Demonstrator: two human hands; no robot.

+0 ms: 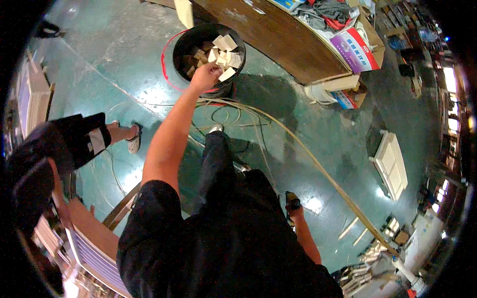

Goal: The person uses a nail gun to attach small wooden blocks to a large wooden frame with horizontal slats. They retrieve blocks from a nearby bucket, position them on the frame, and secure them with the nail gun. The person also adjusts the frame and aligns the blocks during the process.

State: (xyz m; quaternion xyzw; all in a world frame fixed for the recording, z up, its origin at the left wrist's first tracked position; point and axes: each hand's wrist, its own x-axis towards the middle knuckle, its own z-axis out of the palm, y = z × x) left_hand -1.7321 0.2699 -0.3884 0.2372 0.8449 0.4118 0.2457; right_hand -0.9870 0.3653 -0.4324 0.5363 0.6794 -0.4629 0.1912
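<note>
Wood block [227, 74] at left fingers [214, 73]

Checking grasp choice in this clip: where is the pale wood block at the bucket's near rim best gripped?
Grip the wood block across its flat faces, coming from above on the person's side. It leans on the black bucket rim, top edge exposed, right beside the left hand.

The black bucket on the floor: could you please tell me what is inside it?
The black bucket holds pale wooden blocks, piled to the rim at its right. The left hand reaches in over the edge. The bucket's bottom is hidden by blocks and shadow.
</note>
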